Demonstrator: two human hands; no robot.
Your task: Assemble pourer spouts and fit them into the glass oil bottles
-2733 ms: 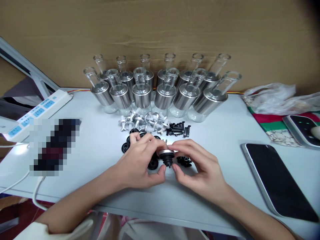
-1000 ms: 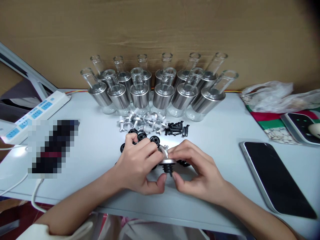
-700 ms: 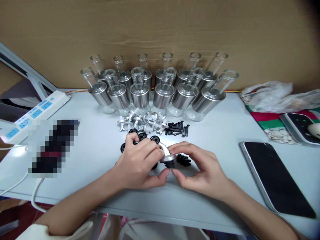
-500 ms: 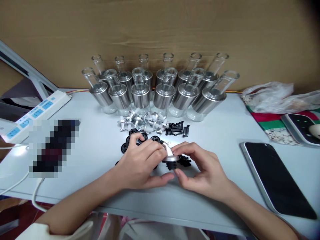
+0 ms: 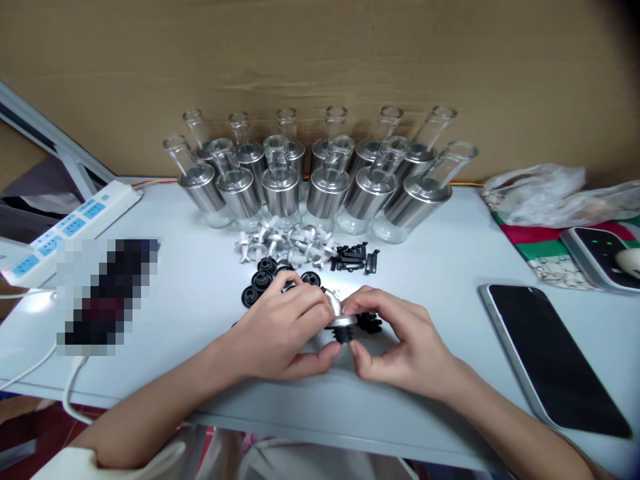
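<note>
One silver spout [image 5: 342, 322] with black ribbed stopper, held stopper-end down over the near part of the counter [image 5: 430, 267], between two hands. Left hand [image 5: 280, 327]: fingers curled, closed on the spout's neck, thumb beside the stopper. Right hand [image 5: 407, 337]: finger and thumb pinched about the spout, forefinger at the disc, thumb at the stopper. Loose black stoppers [image 5: 261, 281], beside the left hand. Small black pieces [image 5: 370, 323], partly behind the right fingers. Black clips [image 5: 355, 255], next to piled silver parts [image 5: 313, 248]. Twelve glass bottles [image 5: 281, 193] with metal sleeves, two rows, behind.
</note>
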